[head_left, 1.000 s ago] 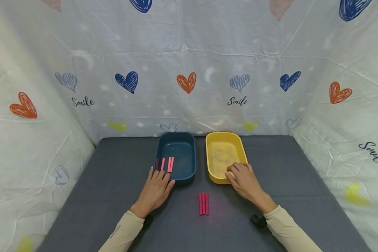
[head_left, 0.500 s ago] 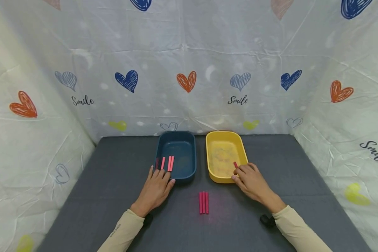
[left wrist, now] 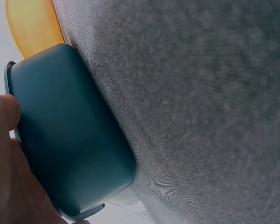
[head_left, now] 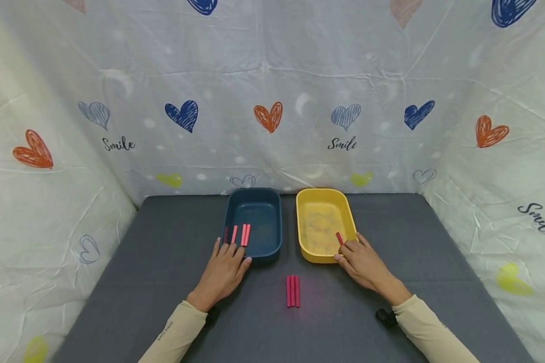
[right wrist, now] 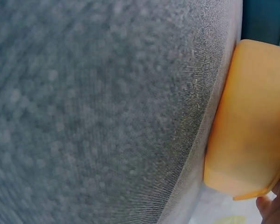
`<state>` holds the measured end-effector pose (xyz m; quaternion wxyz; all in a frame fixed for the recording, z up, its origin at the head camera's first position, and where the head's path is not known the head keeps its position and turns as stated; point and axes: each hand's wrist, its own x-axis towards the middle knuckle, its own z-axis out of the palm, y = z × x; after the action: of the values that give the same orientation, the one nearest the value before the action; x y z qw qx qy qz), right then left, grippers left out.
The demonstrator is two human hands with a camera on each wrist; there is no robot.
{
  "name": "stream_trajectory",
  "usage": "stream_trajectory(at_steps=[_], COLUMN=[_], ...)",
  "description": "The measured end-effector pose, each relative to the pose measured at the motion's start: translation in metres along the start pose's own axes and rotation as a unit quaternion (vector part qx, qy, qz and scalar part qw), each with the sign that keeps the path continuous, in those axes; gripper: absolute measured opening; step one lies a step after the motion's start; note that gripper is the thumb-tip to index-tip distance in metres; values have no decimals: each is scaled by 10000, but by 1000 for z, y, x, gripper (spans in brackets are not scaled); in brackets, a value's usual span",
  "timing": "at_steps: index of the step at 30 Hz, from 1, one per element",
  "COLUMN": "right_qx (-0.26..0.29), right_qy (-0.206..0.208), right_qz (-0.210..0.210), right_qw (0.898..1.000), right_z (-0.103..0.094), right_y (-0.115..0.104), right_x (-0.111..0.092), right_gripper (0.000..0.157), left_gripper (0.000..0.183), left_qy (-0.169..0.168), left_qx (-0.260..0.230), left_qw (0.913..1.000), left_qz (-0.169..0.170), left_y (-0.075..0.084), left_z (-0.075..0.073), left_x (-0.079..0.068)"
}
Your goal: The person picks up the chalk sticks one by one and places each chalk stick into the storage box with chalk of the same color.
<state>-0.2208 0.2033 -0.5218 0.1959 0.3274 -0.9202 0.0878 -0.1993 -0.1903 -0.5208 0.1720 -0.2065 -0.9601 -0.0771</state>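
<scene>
My left hand [head_left: 221, 276] lies over the near rim of the dark blue tray [head_left: 278, 222], its fingers reaching inside and the thumb at the rim. Beyond those fingertips are three slim pink sticks: a pair [head_left: 245, 235] and a single stick [head_left: 234, 234]. At the yellow tray [head_left: 300, 222], my right hand [head_left: 365, 262] rests over the near right corner. A red stick [head_left: 339, 238] sticks out beyond its fingers inside that tray, its near end hidden by them. The left wrist view shows the left thumb [left wrist: 9, 112] touching the rim; the right hand's fingertips are mostly out of view.
Three deep pink sticks [head_left: 292, 291] lie side by side on the grey table cloth [head_left: 163, 282], nearer than both trays. A narrow gap separates the trays. Behind them hangs a white curtain [head_left: 300, 75] with printed hearts, which also closes off both sides.
The right hand has shifted right along the yellow tray's near end, and the red stick there has come into sight. During the last half second both hands stay nearly still.
</scene>
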Motion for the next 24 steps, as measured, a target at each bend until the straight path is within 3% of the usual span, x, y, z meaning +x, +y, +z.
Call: stream_trajectory(at_steps=[13, 21, 24], right_qx=[-41, 22, 62], right_qy=[-5, 1, -40], right_qz=[50, 7, 29], right_qw=[10000, 10000, 10000], right_z=[2, 4, 3], right_y=[2, 1, 0], right_x=[-3, -2, -1], right_gripper=[17, 16, 17], left_gripper=[32, 46, 48], left_qy=[-129, -314, -181], left_qx=[-54, -623, -910], left_qw=[9999, 9970, 9951], left_qz=[-58, -334, -352], left_y=[2, 4, 6], left_z=[0, -2, -6], left_x=[2, 2, 2])
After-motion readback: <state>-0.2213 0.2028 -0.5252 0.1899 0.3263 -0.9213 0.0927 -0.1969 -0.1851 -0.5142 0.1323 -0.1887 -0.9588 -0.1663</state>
